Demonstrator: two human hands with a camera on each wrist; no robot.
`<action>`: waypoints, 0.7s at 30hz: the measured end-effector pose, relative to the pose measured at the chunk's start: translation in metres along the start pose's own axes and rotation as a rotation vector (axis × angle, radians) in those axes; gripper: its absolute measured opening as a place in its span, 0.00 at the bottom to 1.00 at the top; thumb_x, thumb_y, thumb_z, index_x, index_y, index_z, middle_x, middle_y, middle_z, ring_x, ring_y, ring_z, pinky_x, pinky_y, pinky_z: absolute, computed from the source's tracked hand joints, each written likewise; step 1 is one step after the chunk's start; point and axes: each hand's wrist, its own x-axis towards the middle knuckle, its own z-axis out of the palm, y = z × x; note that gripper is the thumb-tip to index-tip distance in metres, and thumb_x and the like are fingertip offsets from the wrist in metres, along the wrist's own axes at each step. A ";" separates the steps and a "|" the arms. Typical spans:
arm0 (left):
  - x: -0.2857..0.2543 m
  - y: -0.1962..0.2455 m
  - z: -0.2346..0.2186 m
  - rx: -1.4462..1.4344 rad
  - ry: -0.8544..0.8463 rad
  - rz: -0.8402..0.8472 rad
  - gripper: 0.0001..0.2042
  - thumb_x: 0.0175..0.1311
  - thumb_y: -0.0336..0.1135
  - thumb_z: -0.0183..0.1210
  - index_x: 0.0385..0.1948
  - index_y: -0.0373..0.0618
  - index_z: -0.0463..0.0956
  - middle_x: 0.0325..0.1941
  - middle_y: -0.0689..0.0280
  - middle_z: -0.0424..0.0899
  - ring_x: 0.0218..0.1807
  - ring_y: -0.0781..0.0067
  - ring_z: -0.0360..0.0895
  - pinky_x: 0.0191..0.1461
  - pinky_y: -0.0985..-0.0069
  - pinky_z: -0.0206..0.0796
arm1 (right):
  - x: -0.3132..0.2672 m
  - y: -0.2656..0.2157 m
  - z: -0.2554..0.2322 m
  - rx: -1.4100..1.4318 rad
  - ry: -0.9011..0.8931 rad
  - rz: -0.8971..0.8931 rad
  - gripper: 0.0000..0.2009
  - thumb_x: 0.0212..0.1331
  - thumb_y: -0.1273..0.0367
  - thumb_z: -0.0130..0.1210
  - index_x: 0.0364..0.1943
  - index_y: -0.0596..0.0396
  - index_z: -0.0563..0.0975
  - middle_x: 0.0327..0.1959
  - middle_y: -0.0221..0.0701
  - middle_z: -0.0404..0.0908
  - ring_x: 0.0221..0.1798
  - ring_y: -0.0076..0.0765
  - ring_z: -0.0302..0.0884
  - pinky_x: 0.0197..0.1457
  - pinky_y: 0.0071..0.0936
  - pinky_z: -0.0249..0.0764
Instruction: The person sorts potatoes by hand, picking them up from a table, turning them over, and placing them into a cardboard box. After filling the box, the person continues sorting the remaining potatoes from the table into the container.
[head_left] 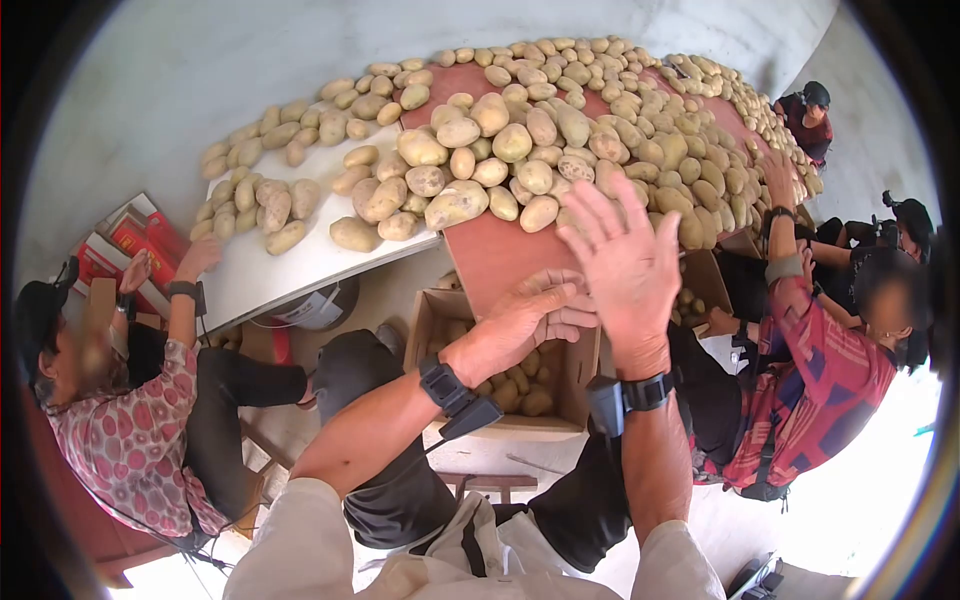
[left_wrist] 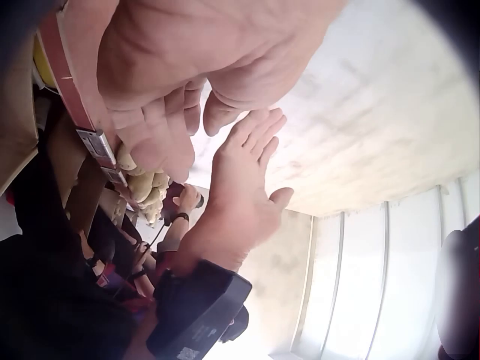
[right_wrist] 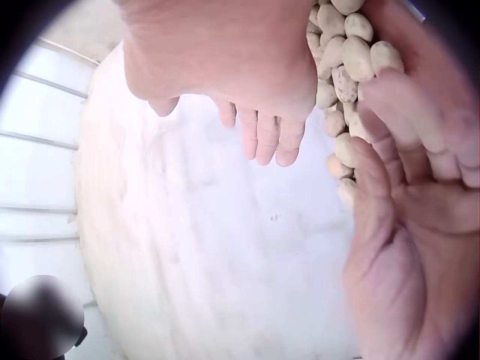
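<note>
Both hands are raised over a cardboard box [head_left: 425,330] of potatoes, in front of the potato pile [head_left: 540,150]. My right hand [head_left: 630,265] is held up with its fingers straight and spread, holding nothing. Beside it, my left hand [head_left: 530,315] has loosely bent fingers and is without any potato; its fingertips overlap the edge of the right hand in the head view. The left wrist view has the left hand [left_wrist: 210,52] close at the top and the right hand [left_wrist: 240,187] beyond it. In the right wrist view, the left hand's [right_wrist: 420,225] palm shows at the right.
Potatoes cover much of the red board [head_left: 500,260] and the white table [head_left: 240,275]. One person [head_left: 130,430] sits at the left and another [head_left: 820,380] at the right, each close to the pile. A bucket [head_left: 320,305] stands under the white table.
</note>
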 end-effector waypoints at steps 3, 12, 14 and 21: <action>-0.002 0.005 0.001 0.112 0.102 -0.082 0.15 0.79 0.41 0.56 0.57 0.43 0.74 0.47 0.62 0.85 0.48 0.70 0.85 0.47 0.74 0.77 | 0.006 -0.016 -0.011 -0.049 0.089 -0.107 0.39 0.78 0.41 0.36 0.77 0.59 0.55 0.73 0.53 0.66 0.75 0.53 0.65 0.74 0.48 0.63; 0.011 0.082 -0.006 -0.263 0.186 0.269 0.11 0.80 0.40 0.52 0.45 0.44 0.78 0.37 0.66 0.83 0.37 0.70 0.81 0.41 0.71 0.73 | 0.062 -0.021 -0.059 -0.322 0.298 -0.038 0.30 0.74 0.56 0.52 0.71 0.61 0.64 0.63 0.44 0.77 0.63 0.47 0.78 0.57 0.40 0.75; 0.029 0.090 -0.012 -0.277 0.174 0.326 0.11 0.80 0.40 0.52 0.45 0.44 0.78 0.36 0.67 0.82 0.37 0.70 0.81 0.41 0.71 0.73 | 0.080 -0.014 -0.045 -0.638 0.342 0.046 0.30 0.71 0.57 0.55 0.71 0.61 0.65 0.62 0.44 0.78 0.63 0.47 0.78 0.59 0.41 0.75; 0.020 0.079 -0.022 -0.318 0.269 0.268 0.12 0.80 0.42 0.51 0.45 0.44 0.77 0.34 0.68 0.81 0.37 0.71 0.80 0.41 0.72 0.72 | 0.128 0.068 -0.070 -1.873 0.137 -0.114 0.30 0.60 0.63 0.64 0.66 0.57 0.70 0.61 0.48 0.76 0.65 0.56 0.73 0.64 0.49 0.73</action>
